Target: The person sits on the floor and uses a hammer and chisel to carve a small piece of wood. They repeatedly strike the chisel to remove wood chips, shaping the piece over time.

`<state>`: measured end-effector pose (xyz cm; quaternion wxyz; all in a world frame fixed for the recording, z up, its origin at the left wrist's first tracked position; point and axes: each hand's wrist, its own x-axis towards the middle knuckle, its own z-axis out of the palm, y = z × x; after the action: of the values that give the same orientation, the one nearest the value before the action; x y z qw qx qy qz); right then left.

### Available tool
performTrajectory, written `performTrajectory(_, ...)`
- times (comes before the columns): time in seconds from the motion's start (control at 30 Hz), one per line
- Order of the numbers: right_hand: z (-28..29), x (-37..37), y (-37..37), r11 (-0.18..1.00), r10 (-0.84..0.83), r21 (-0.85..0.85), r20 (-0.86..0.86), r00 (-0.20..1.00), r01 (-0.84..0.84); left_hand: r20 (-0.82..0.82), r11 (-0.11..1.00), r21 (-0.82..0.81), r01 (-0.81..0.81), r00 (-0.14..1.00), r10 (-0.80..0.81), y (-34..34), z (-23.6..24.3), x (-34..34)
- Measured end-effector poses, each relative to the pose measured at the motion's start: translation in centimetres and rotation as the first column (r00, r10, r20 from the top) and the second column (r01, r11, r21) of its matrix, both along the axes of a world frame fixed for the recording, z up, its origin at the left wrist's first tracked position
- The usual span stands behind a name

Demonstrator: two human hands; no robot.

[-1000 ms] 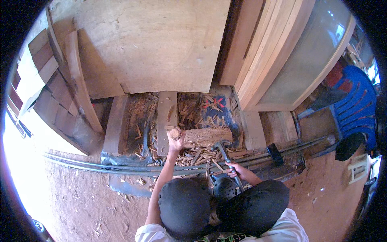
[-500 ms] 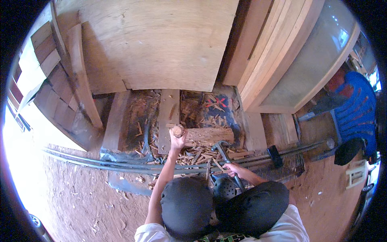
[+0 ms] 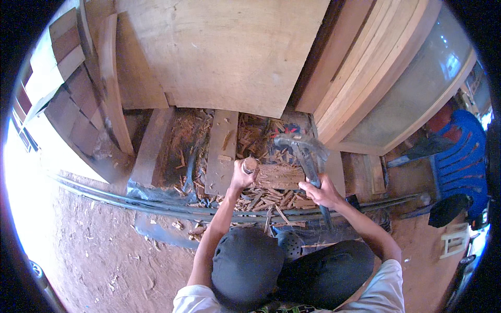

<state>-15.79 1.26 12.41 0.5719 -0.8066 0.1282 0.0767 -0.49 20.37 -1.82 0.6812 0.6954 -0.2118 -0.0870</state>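
My left hand [image 3: 241, 176] is closed around a short round wooden handle [image 3: 250, 165], seen end-on with its pale flat top facing up. What lies under the handle is hidden by the hand. It stands at the left end of a rough, chipped wooden log [image 3: 282, 177]. My right hand [image 3: 322, 192] grips a dark claw hammer [image 3: 309, 163] by its shaft. The hammer's head, somewhat blurred, is raised over the far right part of the log, apart from the wooden handle.
Wood chips [image 3: 263, 200] litter the ground around the log. Flat planks [image 3: 222, 148] lie beyond it, and long thin pipes [image 3: 141, 204] run across in front. A plywood sheet [image 3: 224, 52] and framed panels [image 3: 402, 78] lean behind. A blue plastic chair [image 3: 459, 156] stands right.
My right hand has moved forward and up, lifting the hammer from low by my knee to above the log. My left hand keeps its grip on the wooden handle.
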Motion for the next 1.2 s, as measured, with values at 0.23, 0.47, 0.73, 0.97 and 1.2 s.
performTrajectory(0.23,0.2,1.6,1.9,0.914,0.147,-0.374,-0.055,0.988,-0.157,-0.013,0.988,0.131,0.087,0.996,-0.086,0.4,-0.6,0.8)
performTrajectory(0.47,3.1,3.9,2.4,0.889,0.147,-0.428,-0.070,0.987,-0.163,0.142,0.998,0.001,0.055,0.988,-0.055,0.0,-1.7,1.4)
performTrajectory(0.73,10.3,1.4,2.9,0.990,-0.034,0.133,0.564,0.825,-0.050,0.193,0.994,-0.108,0.009,0.981,0.012,-0.8,-1.8,1.4)
performTrajectory(0.97,-0.4,1.7,2.4,0.987,-0.087,-0.160,-0.355,0.931,0.031,0.233,0.968,-0.232,0.096,0.972,-0.040,-0.5,-2.2,0.9)
performTrajectory(1.2,1.8,0.9,0.4,0.982,-0.176,0.059,-0.086,0.981,0.181,0.192,0.997,-0.035,0.074,0.979,-0.066,-1.4,-3.4,2.0)
